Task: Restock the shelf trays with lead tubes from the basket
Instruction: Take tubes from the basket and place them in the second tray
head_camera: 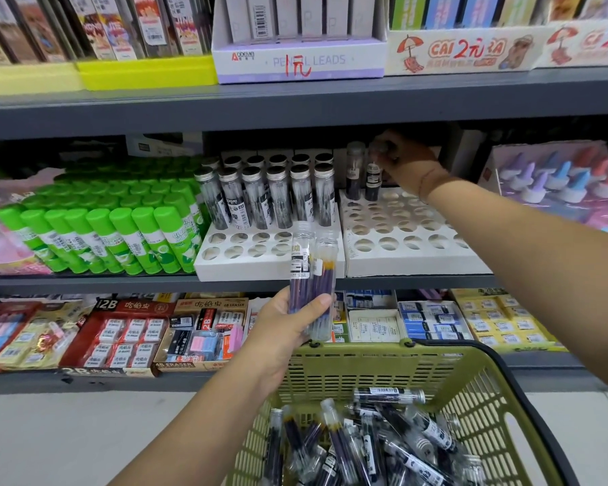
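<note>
My left hand (pixel 288 324) grips two clear lead tubes (pixel 311 278) upright, above the rim of the green basket (pixel 365 366). Several more tubes (pixel 372 447) lie loose in the basket. My right hand (pixel 406 163) reaches deep into the middle shelf and pinches the top of a dark tube (pixel 373 180) standing at the back of the right white tray (pixel 411 254). Another tube (pixel 354 173) stands beside it. The left white tray (pixel 260 264) holds two rows of capped tubes (pixel 271 198) at its back, with open holes in front.
Green glue sticks (pixel 113 236) crowd the shelf left of the trays. A box of white-capped bottles (pixel 555 184) stands to the right. Erasers (pixel 130 331) fill the lower shelf. The upper shelf edge (pixel 295 107) hangs just above my right hand.
</note>
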Demonstrator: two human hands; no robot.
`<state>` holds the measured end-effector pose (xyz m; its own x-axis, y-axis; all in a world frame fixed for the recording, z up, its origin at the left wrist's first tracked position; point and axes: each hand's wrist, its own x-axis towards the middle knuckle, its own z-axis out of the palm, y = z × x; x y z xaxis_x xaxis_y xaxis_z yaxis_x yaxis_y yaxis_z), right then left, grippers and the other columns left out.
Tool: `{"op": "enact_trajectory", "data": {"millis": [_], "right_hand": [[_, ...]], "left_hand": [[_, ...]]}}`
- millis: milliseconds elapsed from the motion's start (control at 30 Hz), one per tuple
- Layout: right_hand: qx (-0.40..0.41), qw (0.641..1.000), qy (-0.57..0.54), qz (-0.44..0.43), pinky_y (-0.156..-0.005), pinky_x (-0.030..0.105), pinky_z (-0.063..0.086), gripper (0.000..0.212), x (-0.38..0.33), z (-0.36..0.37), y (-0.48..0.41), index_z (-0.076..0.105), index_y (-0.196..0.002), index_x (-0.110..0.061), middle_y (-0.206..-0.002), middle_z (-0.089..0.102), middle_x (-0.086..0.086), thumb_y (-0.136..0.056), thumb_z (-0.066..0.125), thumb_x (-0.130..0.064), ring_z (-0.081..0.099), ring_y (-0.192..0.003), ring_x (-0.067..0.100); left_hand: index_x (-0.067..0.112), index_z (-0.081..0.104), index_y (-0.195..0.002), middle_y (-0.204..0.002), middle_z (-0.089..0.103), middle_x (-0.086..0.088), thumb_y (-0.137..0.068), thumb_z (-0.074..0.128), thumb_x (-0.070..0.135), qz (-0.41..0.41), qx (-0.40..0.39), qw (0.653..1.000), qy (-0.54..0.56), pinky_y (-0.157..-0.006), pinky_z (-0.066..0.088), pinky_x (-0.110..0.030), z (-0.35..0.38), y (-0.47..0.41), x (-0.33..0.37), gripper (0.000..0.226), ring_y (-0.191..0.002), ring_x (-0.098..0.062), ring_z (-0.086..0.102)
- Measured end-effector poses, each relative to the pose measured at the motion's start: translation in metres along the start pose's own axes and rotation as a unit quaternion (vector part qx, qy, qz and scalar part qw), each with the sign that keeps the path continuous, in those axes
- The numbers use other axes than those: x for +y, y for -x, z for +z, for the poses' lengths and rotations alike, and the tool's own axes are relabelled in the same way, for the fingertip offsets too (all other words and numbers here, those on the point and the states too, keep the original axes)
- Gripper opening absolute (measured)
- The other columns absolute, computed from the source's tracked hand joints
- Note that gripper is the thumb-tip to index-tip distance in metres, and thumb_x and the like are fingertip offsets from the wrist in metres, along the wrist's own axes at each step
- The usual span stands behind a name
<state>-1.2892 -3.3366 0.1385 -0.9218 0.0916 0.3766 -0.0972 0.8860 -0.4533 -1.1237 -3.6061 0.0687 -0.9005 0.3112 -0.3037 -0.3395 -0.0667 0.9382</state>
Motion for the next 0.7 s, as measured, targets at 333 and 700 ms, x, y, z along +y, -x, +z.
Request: {"op": "enact_trajectory", "data": {"millis": [333, 700], "right_hand": [[-0.082, 0.961, -0.263, 0.013, -0.074, 0.013, 0.052, 0.032, -0.086, -0.01, 0.123, 0.053, -0.12, -0.021, -0.094, 0.064, -0.01, -0.09, 0.053, -0.035, 0.064, -0.083, 0.004], [0.033, 0.917, -0.388, 0.087, -0.083, 0.037, 0.055, 0.037, -0.052, -0.036, 0.118, 0.046, -0.099, -0.03, -0.098, 0.067, 0.004, -0.082, 0.068, -0.006, 0.067, -0.092, 0.019]], "left_hand": [[0.016, 0.064, -0.106, -0.1, 0.075, -0.002, -0.069, 0.07, 0.027, 0.026, -0.02, 0.999, 0.028, -0.094, 0.051, -0.04, 0.004, 0.0, 0.005, 0.039, -0.099, -0.021, 0.07], [0.033, 0.059, -0.096, -0.095, 0.065, 0.01, -0.09, 0.061, 0.034, 0.189, 0.121, 0.956, -0.191, -0.066, 0.041, -0.011, 0.001, 0.0, 0.022, 0.006, -0.083, 0.006, 0.059]]}}
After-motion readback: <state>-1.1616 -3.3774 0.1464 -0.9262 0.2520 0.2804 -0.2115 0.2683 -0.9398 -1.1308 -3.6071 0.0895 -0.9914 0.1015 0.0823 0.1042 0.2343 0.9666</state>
